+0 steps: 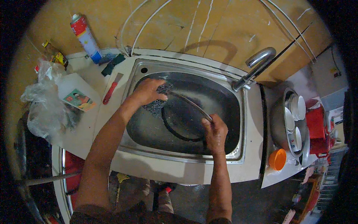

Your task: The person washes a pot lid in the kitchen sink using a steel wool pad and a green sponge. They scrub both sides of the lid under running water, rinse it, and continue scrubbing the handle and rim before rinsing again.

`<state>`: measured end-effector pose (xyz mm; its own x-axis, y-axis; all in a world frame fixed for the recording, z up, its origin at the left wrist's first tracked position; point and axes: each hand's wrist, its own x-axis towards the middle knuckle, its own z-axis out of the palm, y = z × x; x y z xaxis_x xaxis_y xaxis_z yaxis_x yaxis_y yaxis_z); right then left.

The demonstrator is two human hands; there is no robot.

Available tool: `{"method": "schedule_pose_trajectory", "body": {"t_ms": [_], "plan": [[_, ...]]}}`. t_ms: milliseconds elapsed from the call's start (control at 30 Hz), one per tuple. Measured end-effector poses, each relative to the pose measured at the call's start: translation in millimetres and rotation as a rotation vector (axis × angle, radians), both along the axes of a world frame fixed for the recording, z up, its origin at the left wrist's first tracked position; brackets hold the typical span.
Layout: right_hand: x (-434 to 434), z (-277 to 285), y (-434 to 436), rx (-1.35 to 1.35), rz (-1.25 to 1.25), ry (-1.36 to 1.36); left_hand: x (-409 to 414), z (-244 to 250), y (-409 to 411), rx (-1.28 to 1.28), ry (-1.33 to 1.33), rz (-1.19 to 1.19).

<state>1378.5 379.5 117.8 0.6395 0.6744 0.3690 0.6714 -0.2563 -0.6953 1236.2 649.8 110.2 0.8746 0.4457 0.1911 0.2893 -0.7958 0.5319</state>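
Observation:
My left hand (148, 91) is over the left part of the stainless steel sink (145, 134), with its thumb and fingers around a dark grey, coarse-textured scrubbing cloth (156, 107). In my right hand (216, 130) is one end of a thin, curved metal rim (193, 104). Its far end reaches up and left to the cloth at my left fingers. Below the rim, a dark arc (176, 133) curves across the basin; whether it is part of the same object or a shadow, I cannot tell. Both hands are inside the sink's outline.
The faucet (260, 67) rises at the back right. Left of the sink lie a red-handled scraper (110, 92), dark scouring pads (113, 65), a plastic jug (77, 89), plastic bags (47, 112) and a spray can (86, 39). To the right are a metal basin of bowls (278, 120) and an orange cup (277, 159).

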Motion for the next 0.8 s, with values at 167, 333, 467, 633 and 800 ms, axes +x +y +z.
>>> {"method": "schedule_pose_trajectory", "body": {"t_ms": [167,333,467,633,800], "plan": [[9.0,9.5,-5.9,-0.05,0.006,0.038,6.7,11.3,-15.4,0.029,0.035,-0.095],[18.9,16.5,-6.7,-0.026,0.022,-0.025,33.7,42.0,-67.9,-0.033,-0.126,-0.214],[30.5,24.9,-8.6,-0.092,-0.011,0.017,28.5,-0.1,-49.4,-0.397,-0.303,0.123],[36.4,22.1,-0.1,-0.1,-0.054,0.005,-15.9,-102.3,-6.4,-0.236,0.019,0.566],[42.4,19.1,-0.1,-0.164,-0.12,-0.042,-5.0,-128.0,-48.8,-0.117,0.568,0.308]]}}
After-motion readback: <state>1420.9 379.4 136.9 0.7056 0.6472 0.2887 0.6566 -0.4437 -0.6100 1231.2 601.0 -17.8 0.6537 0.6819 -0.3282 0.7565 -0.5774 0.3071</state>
